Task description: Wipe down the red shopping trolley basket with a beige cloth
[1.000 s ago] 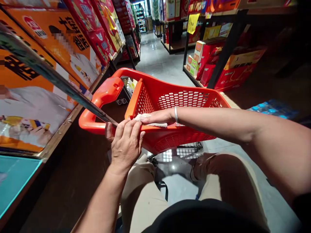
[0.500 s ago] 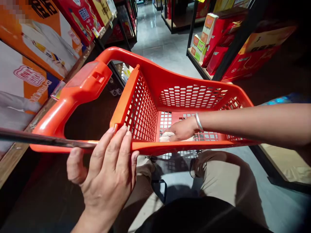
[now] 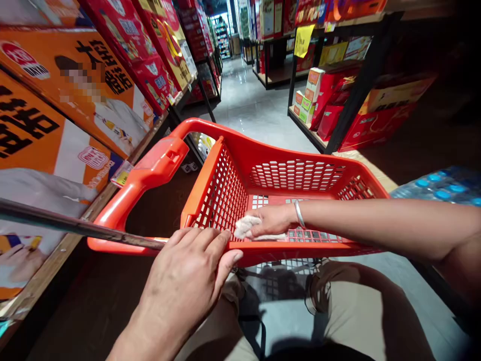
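A red plastic shopping cart (image 3: 296, 154) with a perforated basket stands in front of me, its handle toward the left. My left hand (image 3: 191, 265) is wrapped over the near rim, close to the basket's left corner, its fingers curled around the edge. Inside the basket, low down near the left mesh wall, my right hand (image 3: 274, 220) grips a white cloth (image 3: 248, 226). A silver bangle (image 3: 299, 214) circles the right wrist. Part of the cloth lies beneath that hand, and its fingertips are partly hidden.
Shelves with orange boxes (image 3: 41, 120) and red packages (image 3: 150, 75) line the left. A dark metal bar (image 3: 75, 225) crosses the lower left. Red gift bags (image 3: 376, 125) and bottled water (image 3: 443, 185) are at the right. My knees are under the cart.
The view has tilted up, so the cart appears lower. My left hand has closed over the rim from spread fingers. My right hand and the cloth have moved left, toward the mesh wall.
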A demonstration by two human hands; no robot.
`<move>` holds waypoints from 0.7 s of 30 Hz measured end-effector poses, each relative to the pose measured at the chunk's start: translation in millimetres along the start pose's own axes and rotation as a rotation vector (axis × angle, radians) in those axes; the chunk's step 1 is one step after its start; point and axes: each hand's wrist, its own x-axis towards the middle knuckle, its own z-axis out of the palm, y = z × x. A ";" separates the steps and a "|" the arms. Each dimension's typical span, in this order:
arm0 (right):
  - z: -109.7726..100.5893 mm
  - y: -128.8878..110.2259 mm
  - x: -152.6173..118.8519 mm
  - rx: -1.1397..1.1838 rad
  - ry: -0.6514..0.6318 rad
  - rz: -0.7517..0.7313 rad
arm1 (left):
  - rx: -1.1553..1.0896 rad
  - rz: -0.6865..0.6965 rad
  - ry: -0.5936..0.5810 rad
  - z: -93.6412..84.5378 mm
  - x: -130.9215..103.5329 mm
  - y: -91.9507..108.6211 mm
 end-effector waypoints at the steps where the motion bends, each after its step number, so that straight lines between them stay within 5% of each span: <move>1: -4.5 -3.8 3.7 0.059 0.072 -0.031 | 0.003 -0.021 -0.005 -0.8 5.3 -2.7; 5: -36.9 -21.6 31.6 0.209 0.584 -0.090 | 0.158 -0.204 0.020 6.0 29.7 -13.5; 7: -57.4 -28.7 52.3 0.188 0.805 -0.133 | 0.238 -0.312 -0.075 11.7 39.1 -14.8; 11: -75.7 -32.9 98.3 -0.022 1.032 -0.244 | 0.262 -0.420 -0.277 15.6 45.8 -9.3; 15: -33.6 -12.7 122.8 -0.177 1.011 -0.291 | 0.255 -0.389 -0.277 13.9 41.1 -9.5; 18: 10.4 15.4 117.0 -0.370 0.853 -0.447 | 0.267 -0.351 -0.283 15.0 37.8 -13.9; 21: 19.3 34.5 105.9 -0.519 0.678 -0.615 | 0.276 -0.345 -0.291 15.1 38.1 -13.4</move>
